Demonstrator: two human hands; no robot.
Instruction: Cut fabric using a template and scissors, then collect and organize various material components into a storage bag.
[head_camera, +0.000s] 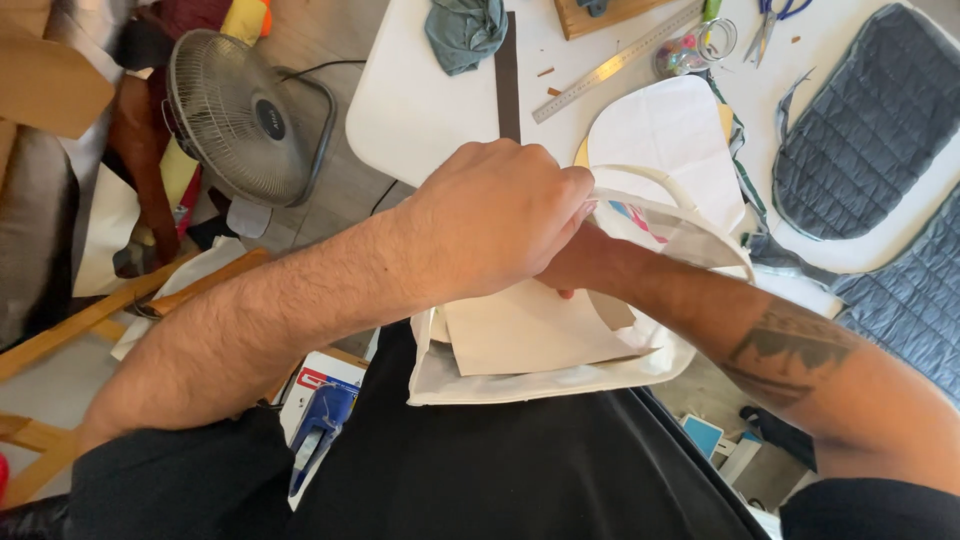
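A cream cloth tote bag (560, 345) lies against my lap at the table's near edge, its mouth and handle (650, 178) turned up. My left hand (495, 215) is closed in a fist on the bag's upper rim beside the handle. My right hand (575, 265) reaches under the left one into the bag's opening; its fingers are mostly hidden, so its grip is unclear. A flat cream fabric piece (530, 335) sits in front of the bag.
On the white table (410, 100) lie a white cut pattern piece (670, 130), a metal ruler (615, 62), a grey-green cloth (465, 32), scissors (770, 20) and grey quilted panels (865, 120). A standing fan (240, 115) and wooden slats (100, 310) are on the floor at left.
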